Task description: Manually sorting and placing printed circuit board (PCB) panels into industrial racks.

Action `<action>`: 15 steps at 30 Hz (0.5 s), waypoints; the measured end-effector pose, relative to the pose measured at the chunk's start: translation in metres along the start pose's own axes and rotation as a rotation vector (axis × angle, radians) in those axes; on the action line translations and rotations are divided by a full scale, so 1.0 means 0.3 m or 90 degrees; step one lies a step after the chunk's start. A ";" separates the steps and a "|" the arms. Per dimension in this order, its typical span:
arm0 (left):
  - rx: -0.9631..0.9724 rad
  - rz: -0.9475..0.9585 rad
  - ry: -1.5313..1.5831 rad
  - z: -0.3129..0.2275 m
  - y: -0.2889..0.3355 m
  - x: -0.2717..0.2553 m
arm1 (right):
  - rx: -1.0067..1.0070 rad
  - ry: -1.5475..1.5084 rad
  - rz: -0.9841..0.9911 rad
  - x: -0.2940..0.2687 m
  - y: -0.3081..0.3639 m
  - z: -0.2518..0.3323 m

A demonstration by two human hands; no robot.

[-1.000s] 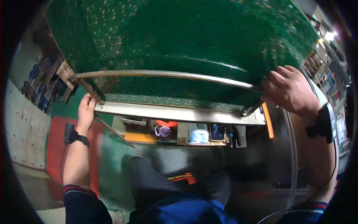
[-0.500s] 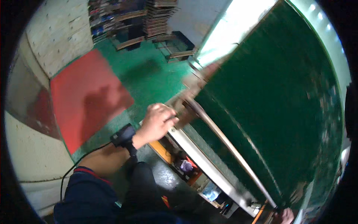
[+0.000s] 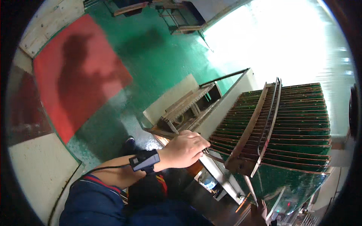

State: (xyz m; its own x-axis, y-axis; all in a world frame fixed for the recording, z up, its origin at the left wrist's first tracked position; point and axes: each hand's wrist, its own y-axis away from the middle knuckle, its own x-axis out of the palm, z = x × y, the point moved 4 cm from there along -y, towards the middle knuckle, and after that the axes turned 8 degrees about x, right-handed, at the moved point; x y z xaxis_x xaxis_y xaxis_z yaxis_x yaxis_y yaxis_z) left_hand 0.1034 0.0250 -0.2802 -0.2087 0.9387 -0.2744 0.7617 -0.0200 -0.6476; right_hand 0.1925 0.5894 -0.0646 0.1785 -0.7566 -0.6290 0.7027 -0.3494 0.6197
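Note:
My left hand (image 3: 184,148) is closed, its fingers curled at the near left of a stack of thin green panels (image 3: 298,130) with brownish edges. From these fingers a narrow bar (image 3: 215,156) runs toward the lower right, passing behind a long slotted metal rail (image 3: 260,128). The rail slants up across the panels. Near the lower edge, my right hand (image 3: 261,211) is dim and partly cut off, closed around the bar's lower end. A black device with a cable (image 3: 145,162) is strapped on my left wrist.
A wooden-framed structure (image 3: 190,107) stands beyond my left hand, beside a pale beam (image 3: 226,103). Below it, a shelf holds a clear-and-blue item (image 3: 208,181). A red mat (image 3: 79,75) lies on the green floor (image 3: 139,64). A dark metal-framed stand (image 3: 184,19) is at the back.
The large dark green panel that filled the right has swung out of the way, so the layered stack and slotted rail show. My left hand has moved right and nearer, closing on the bar.

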 end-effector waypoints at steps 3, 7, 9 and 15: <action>-0.053 0.067 0.099 0.047 -0.055 -0.031 | 0.017 0.507 -0.264 0.330 0.058 0.389; -0.158 -0.016 0.169 0.084 -0.055 -0.083 | -0.244 0.617 -0.196 0.338 0.047 0.405; -0.164 -0.018 0.174 0.078 -0.059 -0.113 | -0.265 0.584 -0.185 0.323 0.048 0.394; -0.304 0.049 0.192 0.062 -0.072 -0.150 | -0.327 0.634 -0.173 0.452 0.120 0.528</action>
State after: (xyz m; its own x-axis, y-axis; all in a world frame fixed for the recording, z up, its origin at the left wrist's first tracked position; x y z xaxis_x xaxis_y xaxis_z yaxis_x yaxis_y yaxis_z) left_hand 0.0848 -0.0232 -0.2671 -0.0104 0.9988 -0.0485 0.9751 -0.0007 -0.2218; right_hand 0.1330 0.3866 -0.0532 0.2817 0.1602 -0.9460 0.9582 0.0054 0.2862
